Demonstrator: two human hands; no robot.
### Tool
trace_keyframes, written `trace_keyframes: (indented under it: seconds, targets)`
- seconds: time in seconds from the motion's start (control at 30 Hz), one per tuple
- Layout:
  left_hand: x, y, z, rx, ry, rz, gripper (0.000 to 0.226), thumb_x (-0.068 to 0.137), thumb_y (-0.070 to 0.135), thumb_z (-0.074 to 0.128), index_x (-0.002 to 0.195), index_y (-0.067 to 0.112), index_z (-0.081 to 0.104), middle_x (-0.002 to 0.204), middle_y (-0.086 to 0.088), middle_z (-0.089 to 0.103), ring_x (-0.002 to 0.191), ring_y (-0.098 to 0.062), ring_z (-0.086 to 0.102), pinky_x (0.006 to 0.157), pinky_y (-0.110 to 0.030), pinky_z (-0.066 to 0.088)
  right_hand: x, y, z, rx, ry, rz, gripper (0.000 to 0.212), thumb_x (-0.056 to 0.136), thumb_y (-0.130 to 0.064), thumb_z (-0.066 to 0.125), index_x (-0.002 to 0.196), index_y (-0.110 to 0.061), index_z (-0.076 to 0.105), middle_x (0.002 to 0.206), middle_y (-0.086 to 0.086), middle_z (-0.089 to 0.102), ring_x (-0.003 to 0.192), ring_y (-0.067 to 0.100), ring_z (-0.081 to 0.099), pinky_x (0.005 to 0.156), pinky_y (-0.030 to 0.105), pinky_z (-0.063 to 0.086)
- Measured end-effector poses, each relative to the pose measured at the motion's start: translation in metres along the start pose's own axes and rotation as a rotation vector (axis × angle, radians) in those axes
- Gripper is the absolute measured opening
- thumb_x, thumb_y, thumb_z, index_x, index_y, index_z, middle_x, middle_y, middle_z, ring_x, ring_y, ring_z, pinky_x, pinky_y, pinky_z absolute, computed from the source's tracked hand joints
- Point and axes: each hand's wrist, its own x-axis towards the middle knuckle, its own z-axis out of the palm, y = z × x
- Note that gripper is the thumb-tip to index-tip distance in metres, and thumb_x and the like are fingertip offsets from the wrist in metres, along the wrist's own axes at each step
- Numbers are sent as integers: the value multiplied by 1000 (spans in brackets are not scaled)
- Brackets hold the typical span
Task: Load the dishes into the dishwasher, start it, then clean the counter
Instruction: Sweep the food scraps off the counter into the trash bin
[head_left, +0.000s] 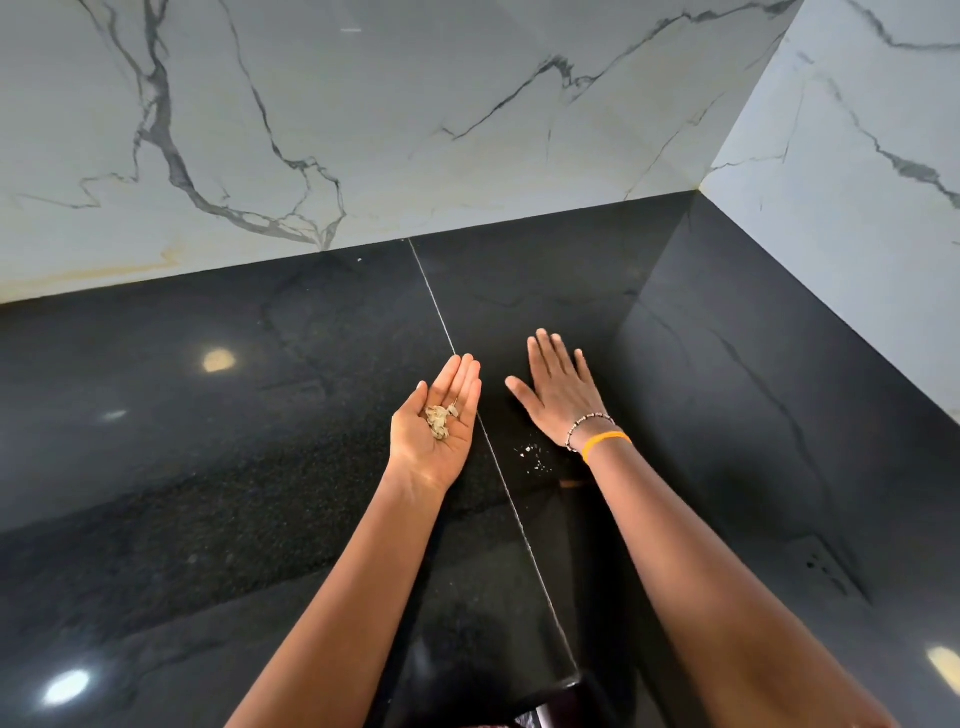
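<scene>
Scraps (440, 422) cupped in left hand (435, 422), right hand (563, 397) flat, crumbs (532, 460) indistinct

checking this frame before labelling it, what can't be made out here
- Head view: the scraps in the left hand are too small to identify.
- Specks on the counter: too small to identify.
- Right hand: its back hides whether the palm touches the counter.
- Dishwasher: outside the frame.

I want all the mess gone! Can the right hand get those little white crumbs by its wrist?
Probably yes. The right hand lies flat and open on the black counter, and the crumbs sit uncovered beside its wrist, with nothing between.
</scene>
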Motion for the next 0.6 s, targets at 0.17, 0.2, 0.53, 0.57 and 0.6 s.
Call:
trace_keyframes:
  seconds: [0.17,0.2,0.53,0.57,0.6]
  targets:
    - [-5,10,-3,-32,-8,26,43,102,22,28,114,-5,58,116,-20,63,111,-28,59,91,-38,48,-51,-5,5,-97,-15,-418,84,83,-66,-2,147,-13,-6,156,1,-12,142,12,-16,117,32,-7]
    - [-6,11,-3,-35,-12,27,43,102,22,28,113,-5,58,116,-20,64,111,-28,59,92,-38,47,-67,-5,6,-91,-32,-482,81,84,-65,2,147,-14,-7,155,-1,-14,141,11,-18,117,30,-9]
    - [-24,-2,1,22,-51,-5,44,102,22,27,113,-5,60,116,-18,65,108,-27,62,90,-36,49,-176,-10,27,121,40,223,117,53,-80,-33,143,-7,-17,154,9,-20,140,21,-23,114,34,-12]
    - [-25,-2,1,28,-50,-9,44,102,23,27,114,-5,59,116,-18,64,108,-27,62,90,-36,49,-180,-21,31,119,55,240,115,54,-79,-33,141,-6,-18,153,10,-20,140,22,-23,113,35,-12]
    - [-26,-3,0,34,-49,-11,44,102,23,27,114,-5,59,116,-18,64,108,-27,61,91,-36,48,-180,-31,35,122,73,249,114,55,-79,-32,141,-6,-19,153,11,-19,140,23,-21,112,36,-12]
